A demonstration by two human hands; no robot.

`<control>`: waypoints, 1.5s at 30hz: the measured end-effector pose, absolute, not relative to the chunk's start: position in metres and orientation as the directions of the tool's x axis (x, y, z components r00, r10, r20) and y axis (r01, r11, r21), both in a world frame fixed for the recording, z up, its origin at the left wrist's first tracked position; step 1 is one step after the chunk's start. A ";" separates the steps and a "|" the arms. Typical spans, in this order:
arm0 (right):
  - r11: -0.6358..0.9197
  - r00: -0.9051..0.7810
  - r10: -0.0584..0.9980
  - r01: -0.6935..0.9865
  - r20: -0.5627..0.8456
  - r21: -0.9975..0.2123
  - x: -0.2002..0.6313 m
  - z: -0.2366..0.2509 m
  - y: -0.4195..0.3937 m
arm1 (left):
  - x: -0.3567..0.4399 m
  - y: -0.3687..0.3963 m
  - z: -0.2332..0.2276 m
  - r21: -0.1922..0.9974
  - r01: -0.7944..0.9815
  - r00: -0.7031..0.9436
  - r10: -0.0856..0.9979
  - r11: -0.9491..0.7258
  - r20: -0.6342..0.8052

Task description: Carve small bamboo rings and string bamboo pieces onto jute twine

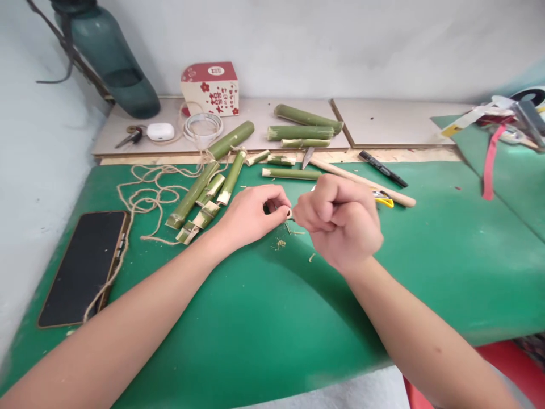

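My left hand (255,215) rests low over the green mat, thumb and fingers pinched on a small piece of bamboo. Only the pale, hollow end of that bamboo piece (289,213) shows between my two hands. My right hand (343,221) is curled into a fist right against it, and whatever the fist grips is hidden. Fine shavings (280,243) lie on the mat just below. A hammer (361,179) with a wooden handle lies behind my right hand, beside a partly covered yellow-edged tool (383,199).
Cut bamboo lengths (193,196) and twine (149,199) lie left of my hands. More bamboo (300,133) sits on the back board. A phone (83,270) is at left, a marker (383,168) at right. A bottle (114,62) and a box (212,91) stand behind.
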State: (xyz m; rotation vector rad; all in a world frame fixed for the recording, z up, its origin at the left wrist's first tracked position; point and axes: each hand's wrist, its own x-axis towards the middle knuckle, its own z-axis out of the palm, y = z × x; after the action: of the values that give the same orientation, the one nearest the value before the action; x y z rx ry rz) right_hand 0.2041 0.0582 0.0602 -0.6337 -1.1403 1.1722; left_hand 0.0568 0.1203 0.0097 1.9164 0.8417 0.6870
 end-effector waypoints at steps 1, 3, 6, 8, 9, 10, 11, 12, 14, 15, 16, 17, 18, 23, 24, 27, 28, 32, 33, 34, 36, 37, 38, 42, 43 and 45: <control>0.312 -0.032 0.937 -0.372 0.347 -0.874 0.204 0.062 0.057 | 0.057 0.120 0.010 0.889 0.282 0.611 0.782 -0.361 0.124; 0.304 -0.041 0.939 -0.361 0.341 -0.882 0.202 0.065 0.056 | 0.057 0.121 0.010 0.884 0.292 0.606 0.786 -0.365 0.124; 0.281 -0.045 0.948 -0.354 0.316 -0.892 0.200 0.066 0.055 | 0.057 0.121 0.009 0.881 0.287 0.612 0.780 -0.376 0.133; 0.277 -0.038 0.950 -0.353 0.310 -0.894 0.201 0.065 0.055 | 0.057 0.121 0.008 0.880 0.284 0.613 0.778 -0.380 0.138; 0.283 -0.040 0.948 -0.351 0.316 -0.893 0.201 0.065 0.055 | 0.057 0.121 0.008 0.881 0.285 0.611 0.780 -0.378 0.137; 0.285 -0.043 0.947 -0.345 0.318 -0.894 0.201 0.064 0.054 | 0.057 0.121 0.008 0.882 0.286 0.609 0.782 -0.375 0.134; 0.291 -0.046 0.945 -0.339 0.325 -0.895 0.202 0.064 0.054 | 0.057 0.121 0.008 0.883 0.286 0.608 0.783 -0.371 0.132; 0.294 -0.049 0.944 -0.330 0.327 -0.897 0.202 0.064 0.054 | 0.057 0.121 0.008 0.884 0.285 0.609 0.782 -0.371 0.132; 0.299 -0.045 0.943 -0.321 0.330 -0.899 0.202 0.063 0.054 | 0.057 0.121 0.008 0.882 0.283 0.613 0.779 -0.376 0.135; 0.305 -0.040 0.941 -0.321 0.335 -0.897 0.203 0.062 0.054 | 0.057 0.121 0.008 0.881 0.283 0.613 0.778 -0.378 0.136; 0.309 -0.038 0.940 -0.321 0.338 -0.895 0.203 0.061 0.055 | 0.057 0.121 0.008 0.882 0.283 0.612 0.779 -0.377 0.137; 0.308 -0.037 0.941 -0.323 0.337 -0.895 0.203 0.060 0.056 | 0.057 0.121 0.008 0.884 0.281 0.612 0.779 -0.374 0.135; 0.309 -0.034 0.941 -0.325 0.338 -0.894 0.204 0.059 0.057 | 0.057 0.120 0.008 0.887 0.277 0.613 0.779 -0.370 0.133; 0.337 -0.004 0.933 -0.343 0.360 -0.877 0.207 0.057 0.061 | 0.057 0.121 0.006 0.894 0.262 0.614 0.777 -0.363 0.135; 0.334 -0.012 0.933 -0.338 0.359 -0.880 0.207 0.058 0.061 | 0.057 0.121 0.006 0.895 0.259 0.614 0.777 -0.363 0.137; 0.328 -0.027 0.935 -0.322 0.354 -0.888 0.208 0.061 0.059 | 0.057 0.121 0.006 0.896 0.252 0.618 0.773 -0.365 0.141; 0.326 -0.027 0.935 -0.323 0.354 -0.888 0.207 0.061 0.058 | 0.057 0.121 0.007 0.896 0.254 0.617 0.775 -0.365 0.141; 0.301 -0.083 0.932 -0.362 0.353 -0.882 0.206 0.060 0.056 | 0.057 0.120 0.007 0.890 0.264 0.609 0.780 -0.372 0.145; 0.304 -0.096 0.928 -0.367 0.361 -0.879 0.206 0.058 0.056 | 0.057 0.120 0.007 0.888 0.263 0.610 0.778 -0.378 0.150; 0.313 -0.100 0.923 -0.371 0.373 -0.874 0.206 0.057 0.057 | 0.057 0.121 0.007 0.884 0.265 0.611 0.776 -0.384 0.154; 0.321 -0.082 0.923 -0.371 0.375 -0.871 0.205 0.056 0.058 | 0.057 0.121 0.006 0.879 0.273 0.610 0.777 -0.391 0.156; 0.319 -0.068 0.927 -0.373 0.369 -0.871 0.204 0.056 0.058 | 0.057 0.121 0.006 0.878 0.277 0.610 0.778 -0.390 0.153; 0.313 -0.059 0.931 -0.377 0.360 -0.872 0.203 0.056 0.058 | 0.057 0.121 0.005 0.879 0.279 0.609 0.779 -0.388 0.150; 0.300 -0.062 0.936 -0.366 0.345 -0.881 0.200 0.055 0.057 | 0.057 0.122 0.005 0.873 0.274 0.611 0.774 -0.404 0.166; 0.295 -0.067 0.938 -0.358 0.340 -0.886 0.200 0.054 0.057 | 0.057 0.122 0.005 0.869 0.277 0.607 0.776 -0.409 0.171; 0.287 -0.067 0.942 -0.350 0.330 -0.892 0.199 0.052 0.057 | 0.057 0.122 0.005 0.868 0.283 0.604 0.779 -0.408 0.170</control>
State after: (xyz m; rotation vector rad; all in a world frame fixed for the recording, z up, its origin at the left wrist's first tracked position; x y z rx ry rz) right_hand 0.1991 0.0572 0.0521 -0.6662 -1.1761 1.2010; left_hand 0.0575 0.1219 0.0048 1.9668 0.8424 0.7259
